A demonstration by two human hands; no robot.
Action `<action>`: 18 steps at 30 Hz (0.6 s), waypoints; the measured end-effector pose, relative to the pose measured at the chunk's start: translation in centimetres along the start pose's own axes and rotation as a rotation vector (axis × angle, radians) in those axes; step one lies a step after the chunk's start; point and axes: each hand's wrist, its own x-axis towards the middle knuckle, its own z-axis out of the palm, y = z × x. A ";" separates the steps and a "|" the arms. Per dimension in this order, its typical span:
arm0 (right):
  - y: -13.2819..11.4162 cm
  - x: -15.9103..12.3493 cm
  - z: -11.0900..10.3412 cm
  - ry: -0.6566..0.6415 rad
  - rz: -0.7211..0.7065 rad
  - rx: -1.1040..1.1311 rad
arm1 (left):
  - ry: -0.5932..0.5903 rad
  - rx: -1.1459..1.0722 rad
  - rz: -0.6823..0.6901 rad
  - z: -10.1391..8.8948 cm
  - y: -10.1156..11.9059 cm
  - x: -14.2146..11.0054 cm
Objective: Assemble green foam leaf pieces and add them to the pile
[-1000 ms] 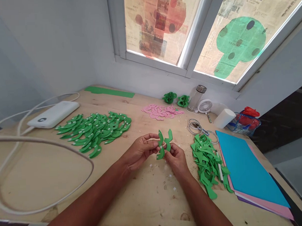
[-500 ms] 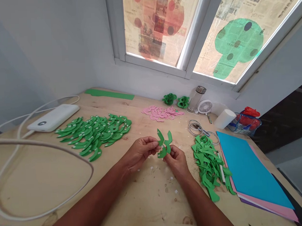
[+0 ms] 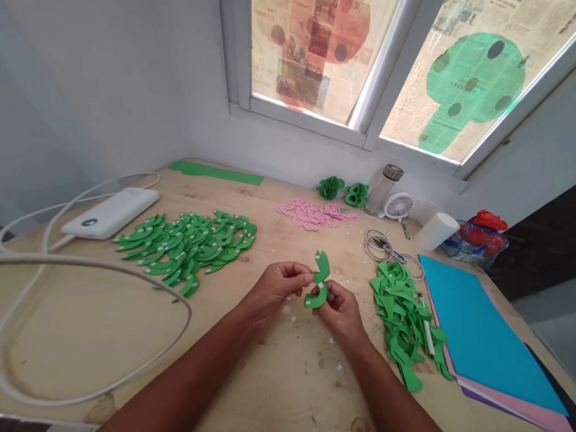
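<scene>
Between my hands, above the middle of the wooden table (image 3: 271, 395), are curved green paper pieces (image 3: 317, 300) with small white squares on them. My left hand (image 3: 282, 286) pinches the upper piece between thumb and forefinger. With my right hand (image 3: 338, 309) I grip the lower curved piece near its edge. The two pieces meet or overlap at a white square; whether they are stuck together I cannot tell. To the left lies a spread of similar green paper pieces (image 3: 188, 242) with white squares. On the right a heap of green paper scraps (image 3: 402, 313) has a white pen (image 3: 427, 331) on it.
Pink paper pieces (image 3: 314, 213) lie further back, near two green paper rosettes (image 3: 330, 187). A bottle (image 3: 385, 187), a small fan (image 3: 398, 205) and scissors (image 3: 389, 253) are at the back right. Coloured sheets (image 3: 484, 328) lie right. A power bank (image 3: 109, 213) and its cable are left.
The green pieces, held apart with their tips spread half a second ago, now lie together in one S-like shape. Both hands stay pinched close to each other. The view has shifted slightly.
</scene>
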 end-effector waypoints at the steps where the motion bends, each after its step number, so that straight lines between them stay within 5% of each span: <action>1: 0.0 0.0 0.0 -0.001 -0.002 0.004 | 0.001 -0.004 0.002 0.0 0.0 0.0; 18: -0.2 -0.1 0.1 -0.012 0.008 0.002 | -0.005 0.021 0.013 0.1 0.1 -0.2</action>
